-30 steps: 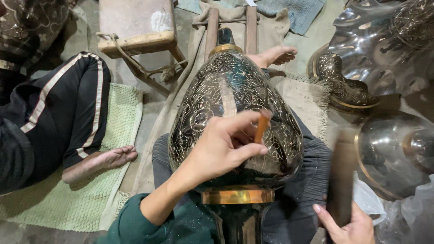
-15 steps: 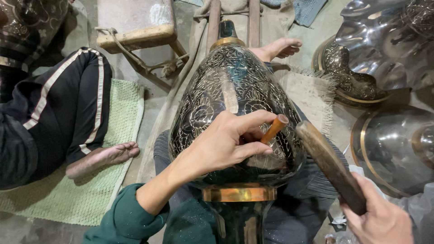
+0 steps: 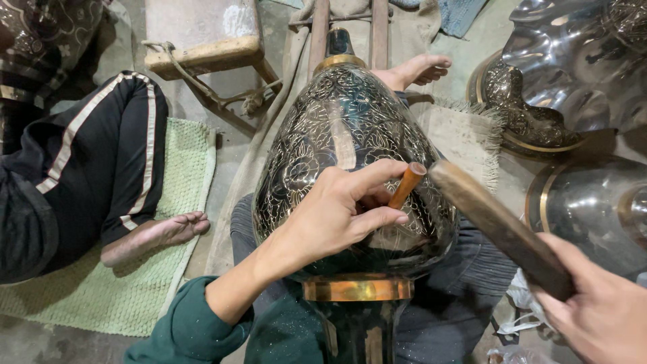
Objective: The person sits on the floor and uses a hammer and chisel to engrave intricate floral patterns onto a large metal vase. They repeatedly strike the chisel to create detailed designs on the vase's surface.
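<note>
A large dark metal vase (image 3: 337, 128), covered in fine engraved floral patterns with a brass band (image 3: 357, 288) near me, lies across my lap. My left hand (image 3: 337, 212) rests on its belly and pinches a small copper-coloured chisel (image 3: 406, 185), tip against the surface. My right hand (image 3: 600, 310) at the lower right grips a dark wooden mallet (image 3: 499, 226), whose end is right beside the top of the chisel. My bare foot (image 3: 418, 69) shows beyond the vase.
Another person sits at the left in black trousers with a pale stripe (image 3: 87, 148), bare foot (image 3: 158, 236) on a green mat (image 3: 108, 296). A wooden stool (image 3: 202, 47) stands at the back. Shiny metal vessels (image 3: 573, 87) crowd the right side.
My right hand has swung the mallet up and left from the lower right until its end meets the chisel head. My left hand has kept the chisel on the vase.
</note>
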